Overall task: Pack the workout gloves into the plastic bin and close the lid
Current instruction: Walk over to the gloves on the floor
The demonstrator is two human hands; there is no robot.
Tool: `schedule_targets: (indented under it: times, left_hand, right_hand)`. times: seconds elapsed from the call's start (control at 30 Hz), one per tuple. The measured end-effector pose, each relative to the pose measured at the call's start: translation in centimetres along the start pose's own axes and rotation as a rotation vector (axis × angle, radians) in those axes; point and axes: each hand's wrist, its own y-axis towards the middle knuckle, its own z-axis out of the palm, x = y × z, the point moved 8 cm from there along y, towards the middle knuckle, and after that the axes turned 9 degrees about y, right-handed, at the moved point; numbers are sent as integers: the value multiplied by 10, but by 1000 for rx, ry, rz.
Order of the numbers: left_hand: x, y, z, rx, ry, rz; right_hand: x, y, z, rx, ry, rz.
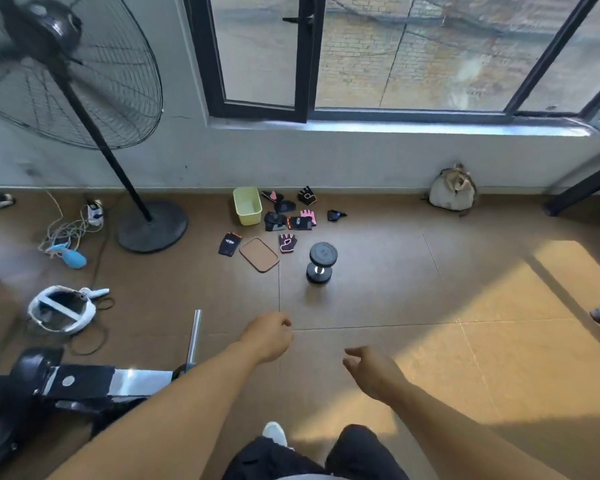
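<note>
Both bare arms reach forward over the brown tiled floor (378,271), well short of the task's things. The left hand (269,337) is loosely curled with nothing in it; the right hand (369,368) hangs half open, fingers relaxed, also holding nothing. Far ahead, near the foot of the wall under the window (395,53), the pale green plastic bin (246,206) stands open and upright. The workout gloves (297,216) lie scattered on the floor just to its right, black and pink ones, some overlapping, with one black glove (228,244) apart on the near left. The brown lid (259,254) lies flat between that glove and a pink-and-black glove (287,242). A dumbbell (321,263) rests just beside the lid's right side, nearer the person. A wide stretch of bare floor separates the hands from this cluster. A standing fan (152,225) sits to the bin's left, and a bag (452,190) leans against the wall well to the right.
</note>
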Motion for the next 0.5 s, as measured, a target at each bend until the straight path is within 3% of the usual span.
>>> schedule_targets:
  times: [0.3,0.5]
  left_hand:
    - [-67,172,-97,33,33,38]
    - [-102,285,-169,19,-53,-80]
  right_hand:
    - [97,177,-103,31,36,-39]
    - [161,291,-195,57,-58,-133]
